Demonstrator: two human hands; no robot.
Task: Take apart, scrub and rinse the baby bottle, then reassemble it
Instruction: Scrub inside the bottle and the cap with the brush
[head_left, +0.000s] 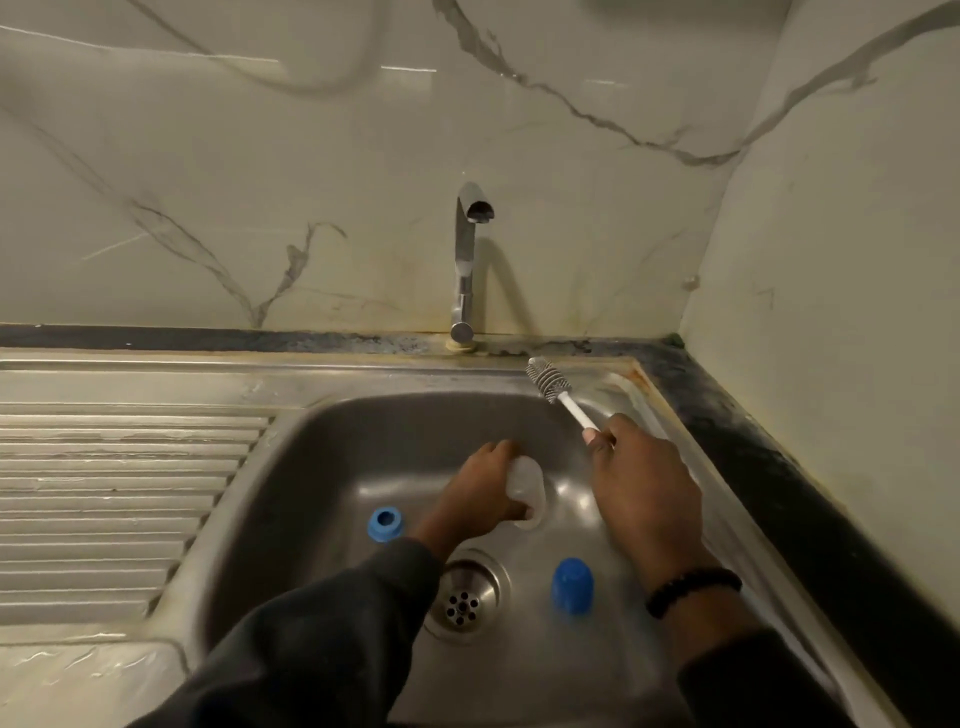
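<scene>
Looking down from the head view, the steel sink (322, 447) filled the lower middle of the frame, with the tap (466, 260) above it showing no water. The left hand (480, 491) curled its grip round the clear bottle (525, 488) at the centre of the basin, its open mouth facing the lower right. The right hand (641, 483) closed its grip on the white handle of the bottle brush (556, 389), bristles pointing to the upper left over the sink's back rim. The blue ring (385, 525) sat on the basin floor left of the bottle, and the blue cap (572, 585) stood at lower right, beside the drain (464, 597). The bottle was already apart, so the scrubbing step seemed to be in hand. The next move would likely call for turning the bristles toward the bottle's mouth and feeding them straight in while the left hand steadied it.
</scene>
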